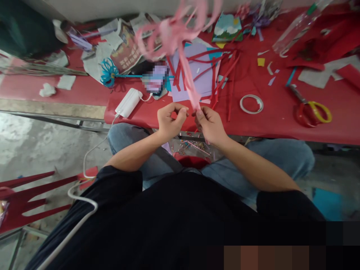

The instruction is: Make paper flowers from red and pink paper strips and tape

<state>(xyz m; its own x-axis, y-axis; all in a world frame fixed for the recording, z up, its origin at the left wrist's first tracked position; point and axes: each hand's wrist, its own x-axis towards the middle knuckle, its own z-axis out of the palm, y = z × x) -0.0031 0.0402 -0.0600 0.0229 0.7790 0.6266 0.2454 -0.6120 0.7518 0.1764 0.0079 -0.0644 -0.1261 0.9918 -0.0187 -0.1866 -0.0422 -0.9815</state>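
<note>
Your right hand (209, 122) pinches the stem of the pink flower (183, 58) between thumb and bent fingers, low down, probably so the looped head can stand clear, up and away from you. Your left hand (173, 119) curls just beside it, thumb and forefinger tips nearly meeting; whether they grip anything, you cannot tell from here. The roll of tape (251, 112) and, farther out, the scissors (302, 99) lie to the right of your right hand, seemingly for easy reach.

The flower's head is soft, ribbon-like loops, blurred; its stem looks flat and slightly glossy. Beyond your hands, thin red strips (220, 80) straggle over smooth lilac paper (206, 84). Past your left hand are a rounded white plastic block (128, 102) and a curly-headed blue flower (109, 74).
</note>
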